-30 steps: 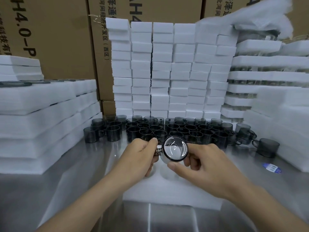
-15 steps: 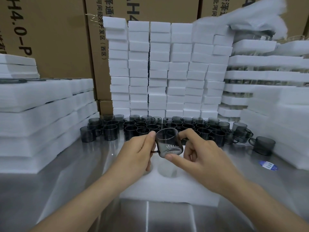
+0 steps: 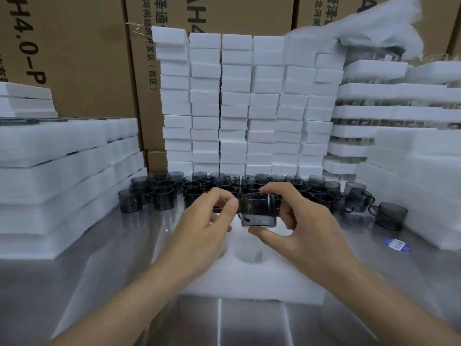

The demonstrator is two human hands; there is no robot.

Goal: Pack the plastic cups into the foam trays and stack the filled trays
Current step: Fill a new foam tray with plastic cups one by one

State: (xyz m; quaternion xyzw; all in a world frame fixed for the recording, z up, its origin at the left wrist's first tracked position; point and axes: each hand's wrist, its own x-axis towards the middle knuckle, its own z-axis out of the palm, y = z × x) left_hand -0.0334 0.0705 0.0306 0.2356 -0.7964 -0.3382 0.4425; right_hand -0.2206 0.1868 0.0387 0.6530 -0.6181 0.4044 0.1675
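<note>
A smoky grey plastic cup (image 3: 259, 211) hangs upright in the air over a white foam tray (image 3: 254, 278) that lies on the steel table. My right hand (image 3: 301, 228) grips the cup, fingers over its far rim and thumb under its base. My left hand (image 3: 204, 226) pinches the cup's handle on the left side. Below the cup a round pocket (image 3: 249, 253) in the tray shows. Several more grey cups (image 3: 207, 188) stand in rows behind my hands.
Stacks of foam trays (image 3: 62, 171) rise on the left, small foam blocks (image 3: 237, 108) at the back, and filled trays (image 3: 389, 116) on the right. A single cup (image 3: 390, 216) and a blue label (image 3: 398, 244) lie at the right. Cardboard boxes (image 3: 82, 58) stand behind.
The cup has turned from mouth facing me to upright, and both hands have lowered it slightly toward the tray.
</note>
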